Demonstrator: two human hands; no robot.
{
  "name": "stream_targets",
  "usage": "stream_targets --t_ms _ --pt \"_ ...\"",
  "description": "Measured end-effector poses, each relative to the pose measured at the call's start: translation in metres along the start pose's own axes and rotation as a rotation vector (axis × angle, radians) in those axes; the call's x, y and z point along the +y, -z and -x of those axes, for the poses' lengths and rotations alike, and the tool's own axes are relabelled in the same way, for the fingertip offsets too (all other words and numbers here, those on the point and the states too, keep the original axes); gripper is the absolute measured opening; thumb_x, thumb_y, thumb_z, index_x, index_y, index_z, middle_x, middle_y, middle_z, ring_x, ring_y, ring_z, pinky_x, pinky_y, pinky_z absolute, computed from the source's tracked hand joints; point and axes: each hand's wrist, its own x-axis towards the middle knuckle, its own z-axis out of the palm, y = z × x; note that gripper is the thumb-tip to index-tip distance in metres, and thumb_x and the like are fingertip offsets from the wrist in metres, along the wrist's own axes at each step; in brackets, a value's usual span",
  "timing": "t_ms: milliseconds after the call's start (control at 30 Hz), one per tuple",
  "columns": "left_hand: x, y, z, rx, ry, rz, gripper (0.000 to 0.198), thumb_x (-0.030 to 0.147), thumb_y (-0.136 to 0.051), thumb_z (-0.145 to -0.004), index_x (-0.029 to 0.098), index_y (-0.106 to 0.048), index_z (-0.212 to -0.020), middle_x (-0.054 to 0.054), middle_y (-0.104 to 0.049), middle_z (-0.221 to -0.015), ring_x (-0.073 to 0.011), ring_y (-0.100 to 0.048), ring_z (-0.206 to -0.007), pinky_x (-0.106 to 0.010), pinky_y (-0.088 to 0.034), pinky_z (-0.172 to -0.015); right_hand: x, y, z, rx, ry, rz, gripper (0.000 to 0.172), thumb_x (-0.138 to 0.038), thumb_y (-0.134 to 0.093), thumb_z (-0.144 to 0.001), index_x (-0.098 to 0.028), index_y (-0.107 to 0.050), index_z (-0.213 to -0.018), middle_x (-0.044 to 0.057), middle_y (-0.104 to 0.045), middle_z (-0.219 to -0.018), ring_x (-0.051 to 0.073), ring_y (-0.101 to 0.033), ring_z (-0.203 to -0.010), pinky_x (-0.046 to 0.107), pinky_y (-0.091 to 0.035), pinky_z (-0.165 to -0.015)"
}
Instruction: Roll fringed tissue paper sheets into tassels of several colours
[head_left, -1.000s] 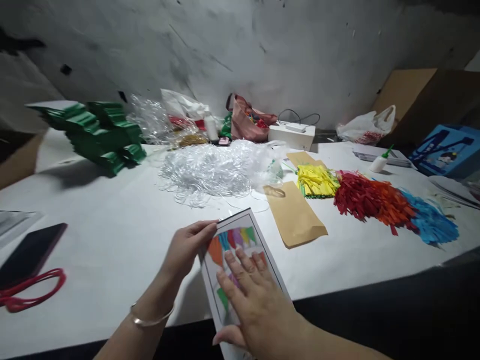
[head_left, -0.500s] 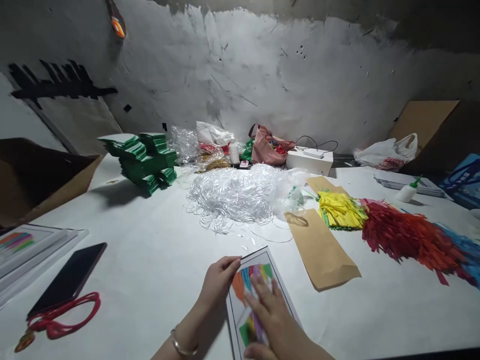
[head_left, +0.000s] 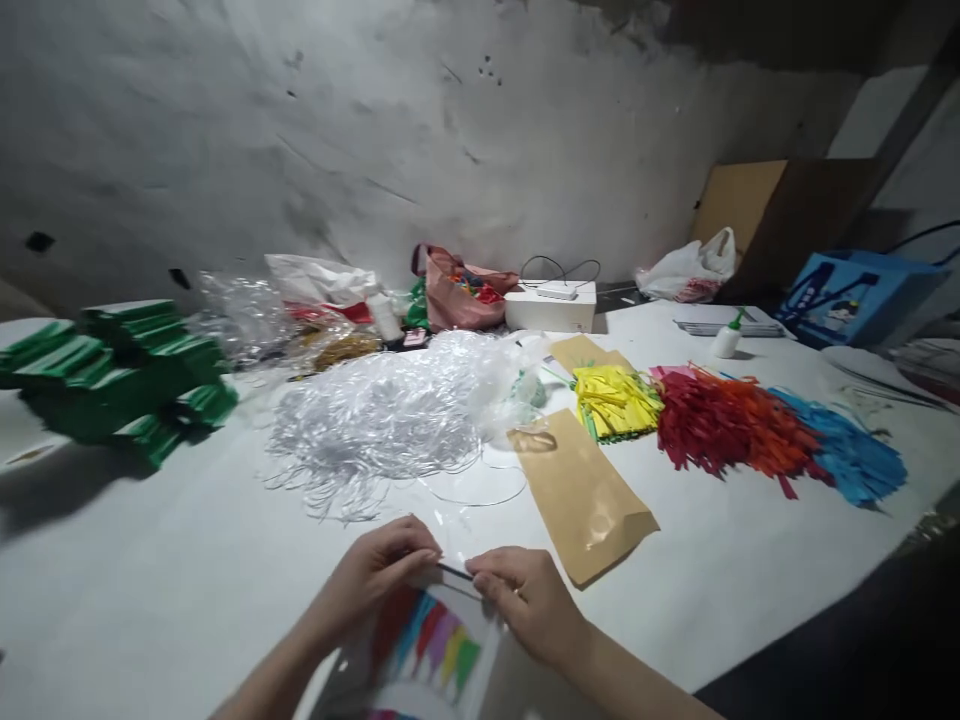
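A white sheet (head_left: 491, 650) with a dark border and a fan of coloured pennant-like shapes slants up toward me at the bottom of the head view. My left hand (head_left: 371, 570) pinches its top edge on the left. Just to the right, my right hand (head_left: 529, 605) has thumb and fingers closed on the same edge, a dark strip showing between the two. Shiny clear film appears around the sheet; whether it is a sleeve I cannot tell. Beyond my hands lies a heap of white string (head_left: 390, 410), with a brown paper envelope (head_left: 577, 500) to the right.
Green folded stacks (head_left: 120, 380) stand at left. Yellow strips (head_left: 616, 400), red strips (head_left: 705, 420) and blue strips (head_left: 855, 450) lie at right, near a glue bottle (head_left: 726, 342). A pink bag (head_left: 461, 295) and white box (head_left: 551, 308) stand along the wall; a blue bag (head_left: 840, 300) is far right.
My view has swung to the right. My right hand has left the middle of the sheet for its top edge. The sheet's near part is now lower in view and tilted.
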Motion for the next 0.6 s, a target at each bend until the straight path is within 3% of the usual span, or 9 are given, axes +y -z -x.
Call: stream_targets --t_ms 67,133,233,333,467,533,600 --pt "-0.012 0.012 -0.023 -0.102 0.008 -0.003 0.036 0.055 -0.070 -0.078 0.021 -0.073 -0.065 -0.005 -0.068 -0.072 -0.0220 -0.062 -0.071 -0.029 -0.048 -0.069 0.015 0.027 0.012 0.025 -0.047 0.040 0.032 -0.048 -0.061 -0.094 -0.025 -0.079 -0.107 0.005 -0.079 -0.102 0.021 -0.074 -0.095 0.029 -0.059 -0.084" --pt "-0.024 0.017 -0.042 -0.179 0.029 -0.007 0.040 0.057 -0.068 -0.078 0.021 -0.071 -0.063 -0.004 -0.067 -0.069 -0.0208 -0.061 -0.066 -0.029 -0.048 -0.065 0.034 0.069 0.027 0.131 -0.144 0.119 0.033 -0.047 -0.061 -0.093 -0.023 -0.077 -0.109 0.008 -0.077 -0.106 0.024 -0.072 -0.101 0.034 -0.058 -0.089" --pt "-0.040 0.011 -0.064 -0.290 0.042 -0.010 0.042 0.060 -0.068 -0.078 0.021 -0.071 -0.062 -0.005 -0.067 -0.067 -0.0219 -0.062 -0.065 -0.030 -0.050 -0.064 0.063 0.137 0.048 0.356 -0.338 0.273 0.036 -0.042 -0.050 -0.098 -0.019 -0.072 -0.116 0.015 -0.070 -0.118 0.027 -0.065 -0.110 0.042 -0.055 -0.092" --pt "-0.049 0.000 -0.083 -0.335 0.037 -0.036 0.037 0.056 -0.069 -0.079 0.023 -0.075 -0.063 -0.009 -0.071 -0.079 -0.0264 -0.066 -0.075 -0.033 -0.053 -0.070 0.083 0.182 0.058 0.381 -0.475 0.354 0.037 -0.037 -0.058 -0.091 -0.019 -0.069 -0.122 0.012 -0.069 -0.113 0.025 -0.066 -0.097 0.041 -0.055 -0.087" --pt "-0.030 -0.024 -0.089 -0.149 -0.018 -0.210 0.026 0.052 -0.071 -0.077 0.030 -0.083 -0.086 -0.012 -0.073 -0.109 -0.0349 -0.065 -0.100 -0.038 -0.054 -0.080 0.093 0.191 0.053 0.277 -0.576 0.359 0.059 -0.030 -0.069 -0.079 -0.027 -0.060 -0.137 0.002 -0.069 -0.098 0.019 -0.060 -0.079 0.035 -0.052 -0.081" --pt "-0.005 -0.053 -0.075 -0.094 -0.003 -0.194 0.030 0.054 -0.071 -0.077 0.033 -0.082 -0.094 -0.011 -0.072 -0.115 -0.0359 -0.063 -0.106 -0.038 -0.054 -0.078 0.091 0.188 0.049 0.236 -0.611 0.349 0.064 -0.026 -0.068 -0.077 -0.030 -0.057 -0.140 -0.001 -0.067 -0.090 0.018 -0.058 -0.077 0.034 -0.051 -0.080" --pt "0.025 -0.101 -0.051 -0.201 0.128 -0.005 0.031 0.055 -0.065 -0.085 0.035 -0.078 -0.105 -0.009 -0.068 -0.126 -0.0328 -0.064 -0.107 -0.035 -0.055 -0.074 0.085 0.186 0.045 0.214 -0.654 0.227 0.060 -0.024 -0.066 -0.079 -0.031 -0.059 -0.138 -0.003 -0.065 -0.084 0.017 -0.058 -0.077 0.032 -0.050 -0.080"
